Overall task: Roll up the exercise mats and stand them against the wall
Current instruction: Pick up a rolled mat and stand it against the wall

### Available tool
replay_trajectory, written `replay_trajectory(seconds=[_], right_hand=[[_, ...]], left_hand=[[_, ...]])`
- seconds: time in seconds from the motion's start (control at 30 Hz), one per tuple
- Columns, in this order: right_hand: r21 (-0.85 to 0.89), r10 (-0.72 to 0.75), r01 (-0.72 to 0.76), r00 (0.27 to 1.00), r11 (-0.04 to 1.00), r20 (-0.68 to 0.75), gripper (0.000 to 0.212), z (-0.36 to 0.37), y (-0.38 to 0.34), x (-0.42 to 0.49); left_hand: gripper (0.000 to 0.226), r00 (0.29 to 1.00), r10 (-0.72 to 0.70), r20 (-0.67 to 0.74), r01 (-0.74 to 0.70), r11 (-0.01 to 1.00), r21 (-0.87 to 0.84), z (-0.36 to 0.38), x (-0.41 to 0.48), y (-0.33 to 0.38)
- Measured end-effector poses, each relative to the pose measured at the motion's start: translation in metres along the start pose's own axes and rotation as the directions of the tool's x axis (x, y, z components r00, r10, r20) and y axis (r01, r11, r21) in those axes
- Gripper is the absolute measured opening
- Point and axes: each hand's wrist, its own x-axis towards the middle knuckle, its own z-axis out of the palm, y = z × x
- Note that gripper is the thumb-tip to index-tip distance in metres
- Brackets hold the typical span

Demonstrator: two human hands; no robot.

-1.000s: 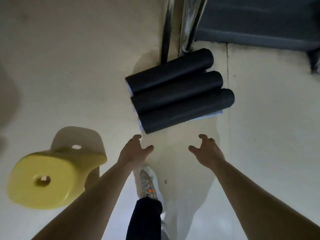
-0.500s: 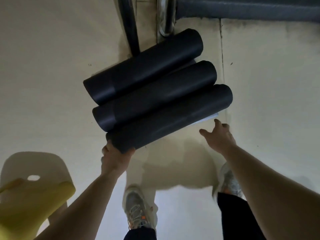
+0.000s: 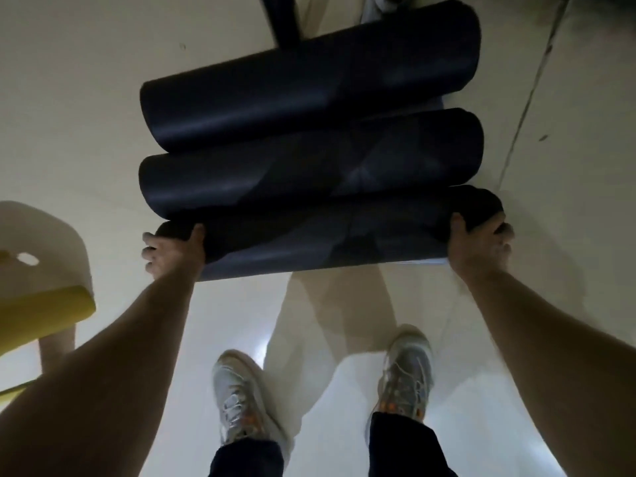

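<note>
Three rolled black exercise mats lie side by side on the pale floor. The far mat [image 3: 309,80] and the middle mat [image 3: 309,170] touch each other. The near mat [image 3: 327,235] lies closest to me, with a loose flap under it. My left hand [image 3: 175,253] grips the near mat's left end, thumb over the top. My right hand [image 3: 478,246] grips its right end, fingers curled round the end.
A yellow plastic stool [image 3: 38,304] stands at the left edge, close to my left forearm. A dark pole [image 3: 282,18] rises behind the mats at the top. My two feet in light sneakers [image 3: 406,373] stand just behind the near mat.
I have stepped closer and bent down. Both hands went from open in the air to closed on the two ends of the near mat.
</note>
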Motion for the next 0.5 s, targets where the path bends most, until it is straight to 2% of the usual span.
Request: replay_trajectory(seconds=[0.1,0.2,0.37,0.4,0.5], right_hand=[[0.053,0.020,-0.020,1.000,0.998,-0.001,0.093,-0.001,0.000,0.019],[0.103,0.074,-0.074,0.997,0.992,-0.003,0.096,0.001,0.001,0.032],[0.084,0.103,-0.096,0.992,0.992,-0.079,0.101,0.011,-0.008,0.024],[0.044,0.082,-0.078,0.993,0.996,-0.084,0.104,0.011,-0.008,0.016],[-0.091,-0.099,0.096,0.995,0.991,-0.034,0.104,0.017,-0.006,-0.004]], left_hand=[[0.097,0.999,-0.037,0.018,0.037,0.999,-0.016,0.000,0.009,-0.006],[0.100,0.997,-0.060,0.049,0.066,0.991,-0.114,-0.001,0.014,-0.012],[0.106,0.999,-0.020,0.029,0.025,0.982,-0.186,0.000,0.015,-0.023],[0.109,1.000,-0.004,0.014,0.006,0.983,-0.186,-0.001,0.013,-0.024],[0.112,0.998,0.056,-0.025,-0.059,0.988,-0.145,-0.005,0.012,-0.023]])
